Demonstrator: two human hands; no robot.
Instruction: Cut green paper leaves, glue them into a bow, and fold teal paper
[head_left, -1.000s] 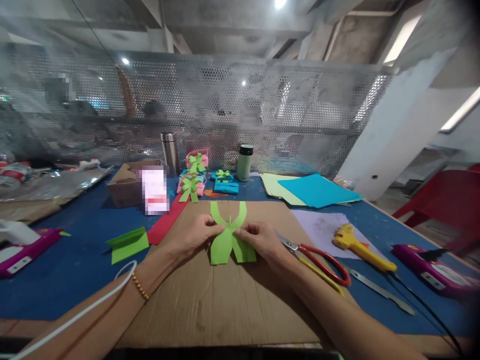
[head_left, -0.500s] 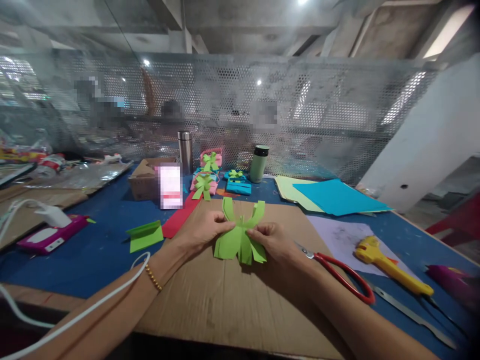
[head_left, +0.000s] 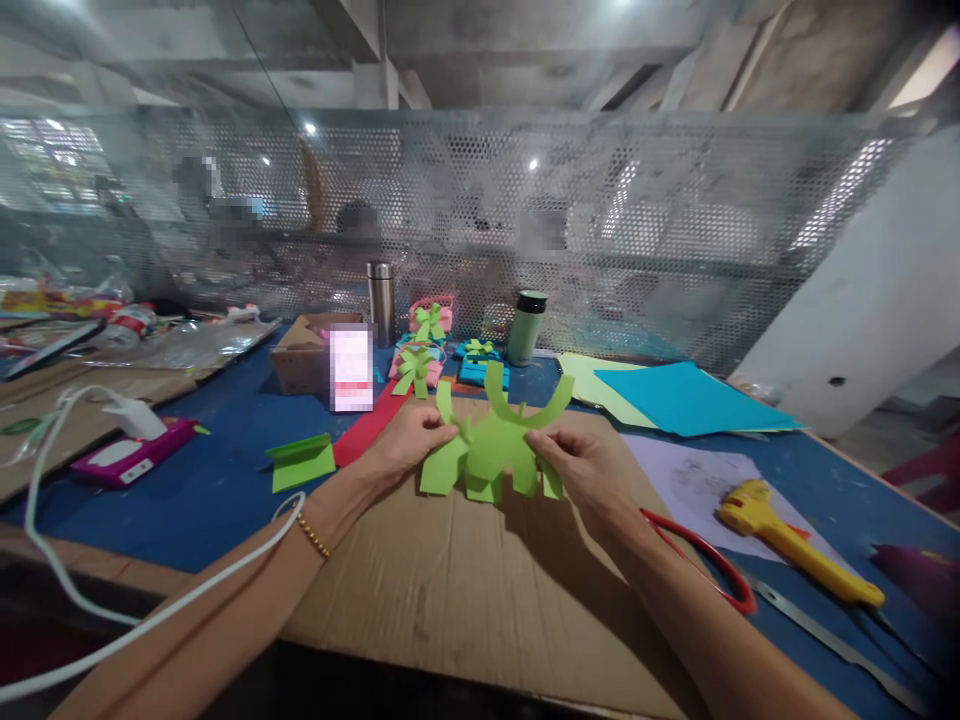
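Observation:
Between my hands is a light green paper cutout with curved arms at the top and several square-ended strips below. It is spread wide above a brown cardboard sheet and casts a shadow there. My left hand pinches its left part between thumb and fingers. On the other side, my right hand pinches the right edge. Whether the left part is joined to the rest I cannot tell. Red-handled scissors lie by my right forearm, their blades hidden behind it.
A yellow glue gun and a metal blade lie right. Blue paper is behind them. Folded green paper, a power strip and a white cable are left. Small paper bags, a steel flask and a green tumbler stand behind.
My hands have moved apart, my right hand to the right, and the green paper cutout has spread wider. The whole view has shifted slightly.

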